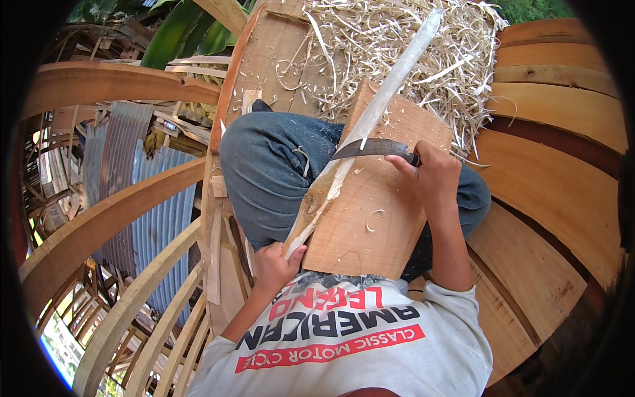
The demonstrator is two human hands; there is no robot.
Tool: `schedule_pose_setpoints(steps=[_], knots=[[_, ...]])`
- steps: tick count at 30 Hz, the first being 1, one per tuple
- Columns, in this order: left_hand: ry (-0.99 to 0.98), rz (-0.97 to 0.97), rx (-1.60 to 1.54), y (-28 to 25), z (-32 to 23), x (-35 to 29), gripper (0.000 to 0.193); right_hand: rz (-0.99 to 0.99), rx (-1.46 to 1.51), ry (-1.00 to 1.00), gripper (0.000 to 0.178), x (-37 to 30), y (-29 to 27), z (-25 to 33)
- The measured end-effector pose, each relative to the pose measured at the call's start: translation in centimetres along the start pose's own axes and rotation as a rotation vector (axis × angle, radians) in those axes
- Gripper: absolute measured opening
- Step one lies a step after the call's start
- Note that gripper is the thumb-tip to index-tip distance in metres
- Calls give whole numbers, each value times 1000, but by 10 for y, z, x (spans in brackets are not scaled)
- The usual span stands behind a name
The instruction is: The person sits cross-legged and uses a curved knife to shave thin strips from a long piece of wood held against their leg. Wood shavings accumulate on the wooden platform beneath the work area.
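Note:
My left hand (274,264) grips the near end of a long pale wooden stick (380,99) that lies slanted across a flat wooden board (377,212) resting on my lap. My right hand (430,175) is closed around the handle of a dark curved knife (370,149). The blade rests against the stick about halfway along it, where fresh pale wood is exposed. The stick's far end points up and away over a heap of shavings.
A big pile of pale wood shavings (423,59) lies ahead of my knees. Curved wooden planks (555,172) spread to the right. Bent wooden ribs (112,218) and corrugated metal sheets (159,218) drop away on the left. Green leaves (178,30) show at the top.

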State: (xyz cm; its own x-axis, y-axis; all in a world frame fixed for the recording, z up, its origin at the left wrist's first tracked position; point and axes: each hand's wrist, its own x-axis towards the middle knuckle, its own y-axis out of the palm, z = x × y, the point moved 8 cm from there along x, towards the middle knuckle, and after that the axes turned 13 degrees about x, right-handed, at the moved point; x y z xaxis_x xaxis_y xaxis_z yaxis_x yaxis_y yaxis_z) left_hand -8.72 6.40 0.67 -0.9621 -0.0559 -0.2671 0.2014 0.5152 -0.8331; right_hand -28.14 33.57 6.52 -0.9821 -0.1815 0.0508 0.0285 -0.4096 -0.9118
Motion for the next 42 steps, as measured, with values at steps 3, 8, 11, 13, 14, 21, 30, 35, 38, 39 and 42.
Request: schedule_pose_setpoints(steps=[3, 8, 11, 13, 14, 21, 30, 35, 38, 39, 42], knots=[[3, 1, 8, 2, 2, -1, 60, -18, 13, 17, 62, 3, -1, -3], [26, 6, 46, 1, 2, -1, 60, -222, 93, 258, 68, 30, -19, -72], [45, 33, 56, 3, 4, -1, 60, -259, 119, 485, 73, 43, -42, -138], [64, 31, 63, 4, 4, -1, 60, -233, 155, 534, 73, 46, -49, -137], [54, 34, 62, 5, 6, -2, 59, -211, 198, 517, 72, 42, -50, -118], [24, 76, 50, -1, 3, -2, 58, -60, 608, 452, 24, -23, -17, -42], [-60, 104, -24, 4, 10, -3, 58, 78, 470, -83, 26, -49, -12, 14], [-92, 88, -56, 5, 11, -4, 55, 103, 294, 7, 30, -32, -8, 6], [-86, 96, -78, 5, 9, -3, 52, 110, 224, 29, 37, -17, -4, -2], [-80, 93, -84, 4, 7, -2, 51, 110, 200, 27, 37, -14, -4, -3], [-66, 95, -98, 0, 4, 0, 48, 92, 149, 17, 39, -5, -4, -9]])
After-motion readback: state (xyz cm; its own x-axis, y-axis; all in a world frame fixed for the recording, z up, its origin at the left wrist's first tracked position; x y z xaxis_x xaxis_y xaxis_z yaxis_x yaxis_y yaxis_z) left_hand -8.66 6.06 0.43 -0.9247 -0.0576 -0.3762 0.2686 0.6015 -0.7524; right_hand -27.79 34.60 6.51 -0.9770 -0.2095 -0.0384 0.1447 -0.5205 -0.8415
